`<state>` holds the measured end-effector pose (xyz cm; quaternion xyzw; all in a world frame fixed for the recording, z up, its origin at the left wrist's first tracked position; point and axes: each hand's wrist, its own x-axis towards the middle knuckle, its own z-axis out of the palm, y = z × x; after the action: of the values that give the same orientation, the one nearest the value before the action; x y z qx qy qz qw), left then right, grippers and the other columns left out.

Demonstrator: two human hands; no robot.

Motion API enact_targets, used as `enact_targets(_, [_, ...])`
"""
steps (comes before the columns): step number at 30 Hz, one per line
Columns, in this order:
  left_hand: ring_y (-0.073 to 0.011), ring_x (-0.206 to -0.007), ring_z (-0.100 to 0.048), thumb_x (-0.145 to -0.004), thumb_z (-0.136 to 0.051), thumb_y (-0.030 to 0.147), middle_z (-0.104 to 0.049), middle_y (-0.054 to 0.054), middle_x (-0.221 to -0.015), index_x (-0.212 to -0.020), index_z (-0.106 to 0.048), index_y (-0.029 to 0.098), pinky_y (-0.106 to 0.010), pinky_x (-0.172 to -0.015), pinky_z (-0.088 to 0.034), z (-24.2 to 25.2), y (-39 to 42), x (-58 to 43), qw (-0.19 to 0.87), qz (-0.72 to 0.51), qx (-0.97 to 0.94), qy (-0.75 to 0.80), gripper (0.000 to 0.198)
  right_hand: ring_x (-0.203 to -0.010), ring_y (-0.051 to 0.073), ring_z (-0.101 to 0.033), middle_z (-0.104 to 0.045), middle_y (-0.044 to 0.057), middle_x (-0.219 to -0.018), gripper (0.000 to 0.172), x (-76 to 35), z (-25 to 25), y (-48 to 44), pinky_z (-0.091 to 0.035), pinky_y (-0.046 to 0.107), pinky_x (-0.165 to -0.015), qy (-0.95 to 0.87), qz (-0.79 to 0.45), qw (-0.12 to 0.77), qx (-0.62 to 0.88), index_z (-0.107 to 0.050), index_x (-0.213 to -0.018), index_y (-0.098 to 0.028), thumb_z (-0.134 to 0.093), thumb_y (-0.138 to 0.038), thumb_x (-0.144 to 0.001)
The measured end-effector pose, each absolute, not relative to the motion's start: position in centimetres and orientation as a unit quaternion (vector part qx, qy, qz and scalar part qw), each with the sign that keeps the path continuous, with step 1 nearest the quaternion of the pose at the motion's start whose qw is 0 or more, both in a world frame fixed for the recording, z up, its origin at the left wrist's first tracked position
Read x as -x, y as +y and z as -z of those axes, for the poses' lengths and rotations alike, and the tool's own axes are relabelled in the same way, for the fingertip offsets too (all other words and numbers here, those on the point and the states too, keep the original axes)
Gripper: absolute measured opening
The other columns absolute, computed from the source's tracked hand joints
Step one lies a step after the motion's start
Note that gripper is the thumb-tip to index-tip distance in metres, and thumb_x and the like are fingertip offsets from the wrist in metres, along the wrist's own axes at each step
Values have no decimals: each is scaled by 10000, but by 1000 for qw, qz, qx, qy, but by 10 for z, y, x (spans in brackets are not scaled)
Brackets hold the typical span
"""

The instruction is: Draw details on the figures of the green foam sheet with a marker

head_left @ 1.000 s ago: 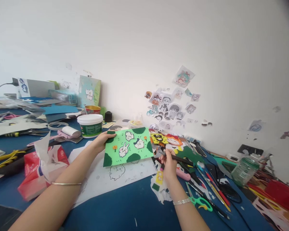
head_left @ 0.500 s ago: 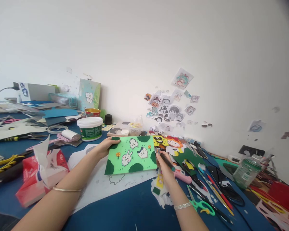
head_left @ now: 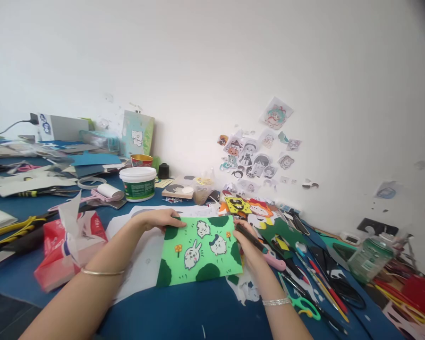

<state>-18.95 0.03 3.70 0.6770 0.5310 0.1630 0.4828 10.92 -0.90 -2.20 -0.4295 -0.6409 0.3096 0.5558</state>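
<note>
A bright green card point(head_left: 201, 250) with dark green patches and white cartoon animals lies flat on the blue table top point(head_left: 184, 311). My left hand point(head_left: 161, 219) pinches its upper left corner. At the card's right edge, my right hand point(head_left: 246, 241) is closed round a black pen point(head_left: 251, 238), whose tip points up and left toward the upper right corner. Both wrists wear thin bracelets.
A white sheet point(head_left: 141, 259) with drawings lies under the card. A red tissue pack point(head_left: 69, 248) is at left, a white tub point(head_left: 139, 183) behind. Scissors with green handles point(head_left: 302, 307), pens and paper scraps crowd the right. Stickers point(head_left: 258, 158) cover the wall.
The green card has come down from a raised, tilted position to lie flat nearer to me. Both hands moved down with it, and the right hand shifted onto its right edge.
</note>
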Motion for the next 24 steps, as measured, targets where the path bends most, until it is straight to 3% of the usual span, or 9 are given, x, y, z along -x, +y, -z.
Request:
enact_targets(4, [-196, -890, -564, -661, -615, 536, -637, -18, -1013, -903, -650, 228, -255, -701, -433, -34, 2, 185, 418, -134, -753, 490, 393, -819, 248, -606, -646, 70, -899, 275, -109, 12, -14, -476, 344, -703, -685, -232, 516, 459, -600, -968, -197, -561, -352, -744])
enact_targets(8, [-181, -714, -529, -607, -634, 419, -611, -4, -748, -660, -600, 203, -261, -597, -380, -25, 6, 176, 278, -65, -807, 517, 225, -907, 251, -593, -651, 79, -935, 232, -101, 4, -36, -452, 371, -797, -694, -128, 550, 446, -617, -911, -209, -480, -368, -810])
enact_targets(11, [-160, -594, -481, -619, -595, 464, -547, 3, -611, -589, -539, 198, -261, -512, -323, -20, 6, 170, 212, -32, -816, 537, 273, -681, 180, -607, -647, 41, -744, 174, -92, 11, -60, -474, 292, -613, -740, -279, 478, 382, -602, -801, -208, -451, -294, -814])
enact_targets(13, [-162, -576, -483, -638, -551, 566, -559, -12, -608, -590, -541, 196, -264, -494, -314, -18, 4, 163, 168, -27, -816, 553, 373, -475, 127, -533, -610, -11, -592, 63, -86, 19, -73, -417, 238, -459, -724, -419, 394, 381, -548, -786, -209, -491, -223, -763])
enact_targets(15, [-182, -607, -516, -641, -498, 665, -606, -42, -661, -622, -572, 192, -271, -502, -332, -15, 2, 155, 117, -38, -812, 571, 479, -383, 95, -456, -576, -45, -504, 40, -81, 26, -79, -361, 211, -402, -704, -486, 338, 392, -494, -725, -209, -519, -178, -722])
enact_targets(19, [-248, -740, -582, -655, -427, 740, -662, -109, -806, -718, -638, 173, -295, -561, -388, -5, 1, 134, 26, -65, -819, 570, 608, -379, 88, -421, -460, -73, -411, 190, -77, 31, -81, -361, 219, -431, -730, -439, 344, 395, -416, -573, -214, -525, -196, -728])
enact_targets(24, [-288, -788, -602, -666, -419, 743, -663, -152, -862, -807, -661, 146, -322, -591, -412, 3, 0, 121, -27, -49, -827, 560, 660, -452, 109, -455, -474, -44, -469, 211, -79, 32, -81, -369, 242, -488, -778, -359, 351, 378, -424, -534, -210, -502, -197, -730])
